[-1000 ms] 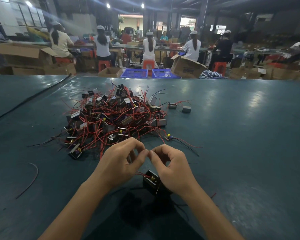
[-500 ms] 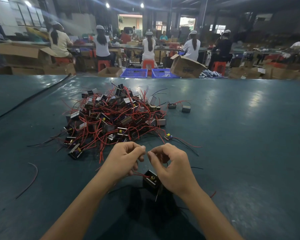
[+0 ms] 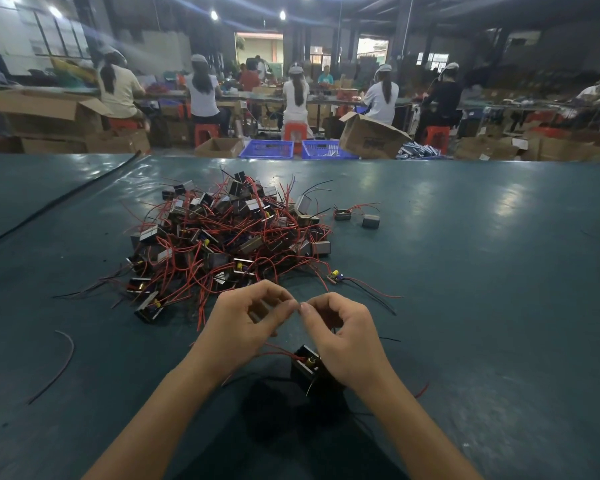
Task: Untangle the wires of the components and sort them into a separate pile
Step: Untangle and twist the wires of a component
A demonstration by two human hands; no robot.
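Both hands meet over the bench (image 3: 465,306), tip to tip. The left hand (image 3: 248,322) and the right hand (image 3: 342,337) each close thumb on forefinger, and the grip of each pinches the wires (image 3: 277,351) of one black component (image 3: 305,368). The strand between the tips is too thin to make out. That component sits just below the grip, toward the person, and the right hand covers its right side. A red lead runs from it up under the left palm.

Just beyond the grip lies the tangled pile (image 3: 229,237) of black and metal-cased components knotted in red and black leads; its nearest red loops reach almost to the left knuckles. Beyond and right of the grip, near the pile's edge, rests a small board with a yellow part (image 3: 334,275), trailing a red and a black lead. Farther off that way sit two stray components (image 3: 342,214), apart from the pile. Well left of the grip a loose curved wire (image 3: 66,358) lies alone, and a black cable (image 3: 59,199) crosses the far left corner.

Past the bench edge stand two blue baskets (image 3: 266,148) and a tipped cardboard carton (image 3: 371,136); its side bears dark print, too blurred to read. Behind them, workers (image 3: 295,95) in caps sit on red stools with their backs turned.
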